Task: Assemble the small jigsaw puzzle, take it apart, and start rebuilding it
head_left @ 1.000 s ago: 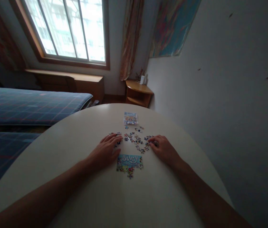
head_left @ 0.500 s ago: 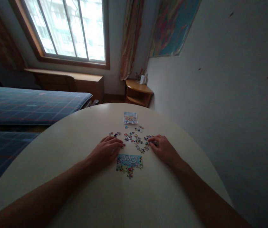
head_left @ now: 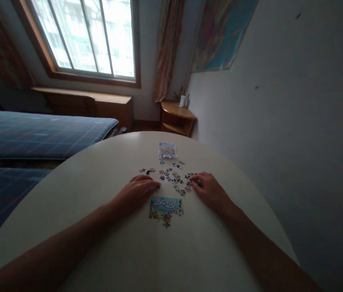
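Several small loose jigsaw pieces (head_left: pixel 176 177) lie spread on a white round table (head_left: pixel 113 158). My left hand (head_left: pixel 139 190) rests at their left side, its fingertips closed over a jigsaw piece (head_left: pixel 156 188) that is mostly covered. On the right, my right hand (head_left: pixel 209 188) has thumb and fingers drawn together at the edge of the loose pieces; what they hold, if anything, is hidden. Between the hands and nearer to me lies a partly joined puzzle (head_left: pixel 166 206), its upper part blue with large letters and its lower edge uneven.
A small picture packet (head_left: pixel 167 150) lies beyond the loose pieces. To the left stands a bed with a blue plaid mattress (head_left: pixel 43 136). A wooden corner cabinet (head_left: pixel 177 115) is past the table's far edge, and a white wall (head_left: pixel 281 134) runs along the right.
My left fingers have shifted slightly to the right and now cover the jigsaw piece that showed at their tips. The right hand stays almost still.
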Tool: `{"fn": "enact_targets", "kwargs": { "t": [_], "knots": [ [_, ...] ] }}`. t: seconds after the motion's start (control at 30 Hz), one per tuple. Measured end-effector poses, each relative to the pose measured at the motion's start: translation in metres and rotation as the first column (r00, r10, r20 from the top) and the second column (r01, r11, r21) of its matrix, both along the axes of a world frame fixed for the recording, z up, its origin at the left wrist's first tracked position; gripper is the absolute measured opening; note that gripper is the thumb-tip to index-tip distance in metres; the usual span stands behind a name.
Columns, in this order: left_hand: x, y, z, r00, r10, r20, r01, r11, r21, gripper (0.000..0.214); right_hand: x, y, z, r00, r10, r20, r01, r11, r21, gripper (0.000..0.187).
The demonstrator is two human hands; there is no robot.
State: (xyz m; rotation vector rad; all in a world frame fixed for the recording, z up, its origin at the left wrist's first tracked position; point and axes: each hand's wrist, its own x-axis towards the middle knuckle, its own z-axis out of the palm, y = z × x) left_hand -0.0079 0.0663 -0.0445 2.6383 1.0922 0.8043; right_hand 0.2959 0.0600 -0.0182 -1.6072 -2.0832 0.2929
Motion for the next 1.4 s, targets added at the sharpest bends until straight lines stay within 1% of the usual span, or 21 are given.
{"fn": "enact_targets", "kwargs": {
  "t": [0.1, 0.17, 0.27, 0.37, 0.47, 0.57, 0.7, 0.9, 1.13, 1.4],
  "knots": [
    [-0.0016, 0.0, 0.0017, 0.999, -0.031, -0.018, 0.031, 0.999, 0.017, 0.017, 0.0003, -0.0002, 0.0, 1.0, 0.007, 0.007, -0.007, 1.0, 0.004, 0.019],
    [-0.0021, -0.0011, 0.0039, 0.999, -0.036, -0.036, 0.037, 0.999, 0.025, 0.015, 0.0002, -0.0004, 0.0003, 1.0, 0.009, 0.011, -0.009, 1.0, 0.005, 0.019],
    [-0.0016, -0.0029, 0.0062, 0.999, -0.019, -0.047, 0.02, 0.999, 0.03, 0.016, -0.0002, -0.0005, 0.0009, 1.0, 0.009, 0.01, -0.009, 1.0, 0.005, 0.018],
    [-0.0001, -0.0035, 0.0068, 1.0, -0.001, -0.025, 0.002, 1.0, 0.028, 0.021, -0.0001, -0.0003, 0.0006, 1.0, 0.008, 0.002, -0.008, 1.0, 0.004, 0.018],
    [0.0008, -0.0032, 0.0072, 0.998, -0.053, -0.015, 0.054, 0.998, 0.026, 0.026, 0.0006, 0.0001, -0.0005, 1.0, 0.018, -0.002, -0.018, 1.0, 0.016, 0.018],
    [0.0005, -0.0029, 0.0074, 0.997, -0.081, -0.019, 0.081, 0.996, 0.027, 0.024, 0.0008, 0.0001, -0.0007, 1.0, 0.023, 0.004, -0.023, 0.999, 0.023, 0.018],
    [-0.0009, -0.0021, 0.006, 0.998, -0.046, -0.033, 0.047, 0.998, 0.029, 0.017, -0.0003, -0.0008, 0.0013, 1.0, 0.017, 0.01, -0.018, 1.0, 0.016, 0.018],
    [-0.0016, -0.0011, 0.0023, 1.0, -0.007, -0.027, 0.007, 1.0, 0.008, 0.013, -0.0012, -0.0011, 0.0025, 1.0, 0.01, 0.006, -0.01, 1.0, 0.008, 0.018],
    [-0.0013, -0.005, 0.006, 0.997, 0.068, -0.024, -0.069, 0.997, -0.027, 0.011, 0.0, -0.0001, 0.0003, 1.0, 0.015, 0.015, -0.016, 1.0, 0.017, 0.018],
    [-0.0021, -0.0014, 0.0032, 0.998, 0.052, 0.022, -0.049, 0.995, -0.088, 0.007, 0.0, -0.0004, -0.0001, 1.0, 0.01, 0.009, -0.01, 1.0, 0.013, 0.018]
  ]
}}
